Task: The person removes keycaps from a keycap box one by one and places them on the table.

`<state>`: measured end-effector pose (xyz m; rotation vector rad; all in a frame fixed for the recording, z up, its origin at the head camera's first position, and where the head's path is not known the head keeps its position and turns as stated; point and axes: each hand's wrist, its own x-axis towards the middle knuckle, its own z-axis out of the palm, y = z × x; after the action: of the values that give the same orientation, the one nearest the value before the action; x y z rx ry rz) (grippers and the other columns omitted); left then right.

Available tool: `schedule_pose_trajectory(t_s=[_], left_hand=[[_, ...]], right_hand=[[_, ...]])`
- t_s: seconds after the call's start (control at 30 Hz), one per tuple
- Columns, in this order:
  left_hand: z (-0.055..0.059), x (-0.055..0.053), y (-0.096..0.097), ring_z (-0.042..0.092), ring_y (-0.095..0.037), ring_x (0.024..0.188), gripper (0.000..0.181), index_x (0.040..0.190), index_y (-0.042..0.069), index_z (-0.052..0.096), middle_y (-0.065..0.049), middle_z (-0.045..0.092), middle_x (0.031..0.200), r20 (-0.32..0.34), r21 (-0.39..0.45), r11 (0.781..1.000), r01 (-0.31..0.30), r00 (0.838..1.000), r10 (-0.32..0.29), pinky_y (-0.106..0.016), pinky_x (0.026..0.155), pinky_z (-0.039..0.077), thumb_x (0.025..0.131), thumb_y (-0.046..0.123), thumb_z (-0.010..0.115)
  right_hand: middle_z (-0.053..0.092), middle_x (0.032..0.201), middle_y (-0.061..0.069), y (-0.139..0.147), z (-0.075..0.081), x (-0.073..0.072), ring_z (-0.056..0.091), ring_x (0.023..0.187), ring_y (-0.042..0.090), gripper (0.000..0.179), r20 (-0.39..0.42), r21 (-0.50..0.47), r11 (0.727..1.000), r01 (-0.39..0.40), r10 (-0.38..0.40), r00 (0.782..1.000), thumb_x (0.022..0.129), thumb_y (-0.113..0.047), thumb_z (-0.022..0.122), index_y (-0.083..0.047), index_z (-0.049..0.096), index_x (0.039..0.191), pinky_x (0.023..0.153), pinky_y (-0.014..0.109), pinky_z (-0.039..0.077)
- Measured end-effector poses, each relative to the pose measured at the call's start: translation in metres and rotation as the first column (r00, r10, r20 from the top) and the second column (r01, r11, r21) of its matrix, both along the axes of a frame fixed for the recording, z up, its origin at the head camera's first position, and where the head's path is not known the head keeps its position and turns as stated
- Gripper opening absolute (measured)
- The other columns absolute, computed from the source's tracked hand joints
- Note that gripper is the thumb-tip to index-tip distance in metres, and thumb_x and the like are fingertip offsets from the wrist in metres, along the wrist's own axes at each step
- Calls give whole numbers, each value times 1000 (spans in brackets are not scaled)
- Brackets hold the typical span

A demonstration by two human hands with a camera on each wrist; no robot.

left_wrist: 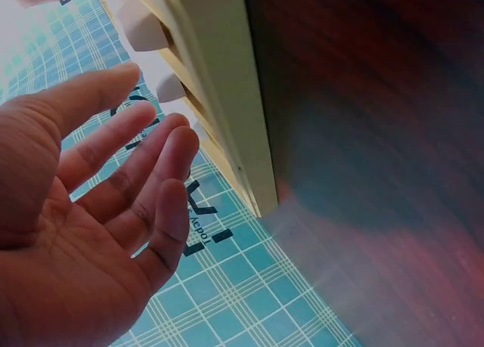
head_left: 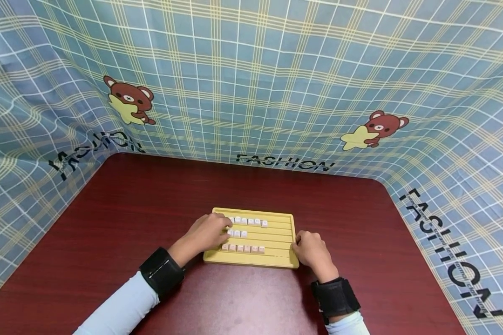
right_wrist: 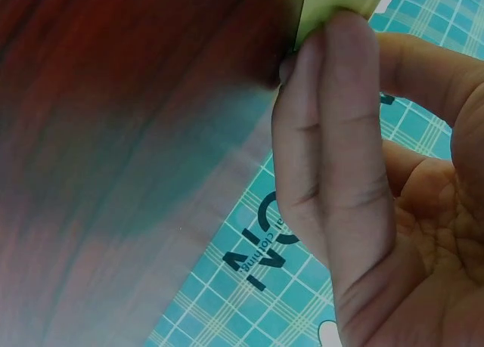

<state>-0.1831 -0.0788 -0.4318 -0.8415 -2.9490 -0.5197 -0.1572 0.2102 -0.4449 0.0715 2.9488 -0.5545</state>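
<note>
In the head view a yellow slotted tray (head_left: 276, 238) lies on the table. White keycaps (head_left: 250, 221) stand in its far row. Three more white keycaps (head_left: 237, 233) show in the middle row, and several pinkish keycaps (head_left: 247, 249) in the near one. My left hand (head_left: 205, 235) reaches over the tray's left side, fingertips at the left ends of the far and middle rows, partly covering them. The left wrist view shows its fingers loosely bent, nothing between them. My right hand (head_left: 312, 250) grips the tray's right edge; its fingers (right_wrist: 352, 120) overlap the edge in the right wrist view.
The dark red table (head_left: 251, 298) surrounds the tray. Beyond it hangs a blue checked cloth (head_left: 260, 93) with bear prints and black lettering, at the back and both sides. Black bands (head_left: 162, 272) circle both wrists.
</note>
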Motion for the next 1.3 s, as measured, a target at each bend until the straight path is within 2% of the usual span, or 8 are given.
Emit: schedule_pose_trajectory(t_s=[0.27, 0.37, 0.57, 0.8, 1.03, 1.3], left_hand=[[0, -3, 2, 57, -9, 70, 12, 93, 11, 75, -2, 71, 88, -14, -45, 999, 12, 1000, -13, -27, 59, 45, 83, 17, 77], [-1, -2, 3, 57, -10, 71, 13, 94, 11, 74, -2, 70, 87, -23, -52, 999, 11, 1000, -12, -27, 60, 46, 82, 15, 77], [-9, 4, 9, 60, -11, 75, 14, 96, 12, 75, -2, 70, 90, -20, -80, 997, 21, 1000, -23, -26, 62, 47, 82, 14, 77], [-15, 7, 13, 59, -10, 72, 8, 92, 13, 75, 0, 69, 85, -41, -69, 998, 16, 999, -19, -24, 59, 44, 83, 12, 75], [-14, 7, 11, 57, -7, 72, 9, 94, 12, 76, 0, 69, 87, -5, -68, 998, 4, 1000, -4, -22, 59, 43, 84, 12, 74], [-8, 2, 10, 60, -9, 76, 9, 93, 12, 75, -1, 70, 89, -19, -73, 997, -2, 1000, 1, -25, 63, 47, 84, 11, 74]], right_hand=[[59, 75, 5, -2, 3, -3, 54, 64, 18, 12, 6, -16, 1000, -6, 6, 1000, 91, -17, 66, -5, 65, 91, 58, 30, 42], [58, 74, 5, -1, 2, 0, 53, 62, 17, 12, 14, -29, 1000, -9, 9, 1000, 91, -16, 66, -5, 65, 92, 56, 30, 41], [54, 72, 5, 3, -2, 10, 50, 60, 17, 10, 47, -31, 999, -14, 15, 999, 91, -14, 65, -5, 62, 87, 54, 29, 38], [53, 71, 5, 8, -1, 12, 49, 58, 17, 11, 34, -14, 999, -30, 30, 999, 92, -14, 65, -7, 61, 84, 54, 29, 37], [53, 72, 5, 4, 0, 11, 49, 61, 18, 12, 45, -27, 1000, -4, 6, 999, 90, -15, 67, -7, 61, 85, 55, 30, 38], [53, 73, 5, 2, 3, 8, 49, 61, 18, 13, 16, -31, 999, -16, 16, 1000, 90, -15, 67, -6, 60, 85, 56, 30, 39]])
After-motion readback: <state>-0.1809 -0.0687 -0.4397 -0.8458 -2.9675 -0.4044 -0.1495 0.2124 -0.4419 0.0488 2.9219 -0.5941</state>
